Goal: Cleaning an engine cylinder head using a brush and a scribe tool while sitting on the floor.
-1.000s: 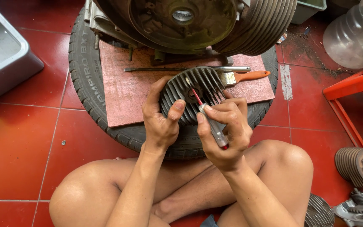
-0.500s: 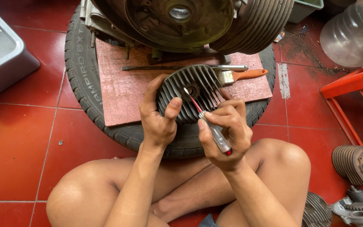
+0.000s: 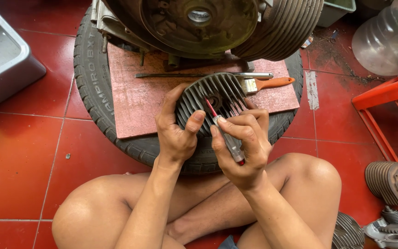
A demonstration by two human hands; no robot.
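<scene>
My left hand point(image 3: 177, 131) grips a round, dark, finned cylinder head point(image 3: 217, 94) by its left rim, thumb across the fins. My right hand point(image 3: 245, 143) holds a small screwdriver point(image 3: 226, 136) with a clear handle and red shaft; its tip rests among the fins near the central hole. Both hands hover over the near edge of a black tyre point(image 3: 93, 92), above my crossed bare legs.
A pink board point(image 3: 137, 99) lies across the tyre and carries an engine block point(image 3: 208, 25), a long metal rod point(image 3: 180, 75) and an orange-handled brush point(image 3: 268, 84). A grey tub point(image 3: 1, 64) sits left; a clear jug point(image 3: 385, 39), an orange stool point(image 3: 392, 103) and engine parts point(image 3: 392, 184) sit right.
The view has shifted slightly. My hands and the finned head stay in place; the screwdriver tip has worked a little along the fins toward the centre.
</scene>
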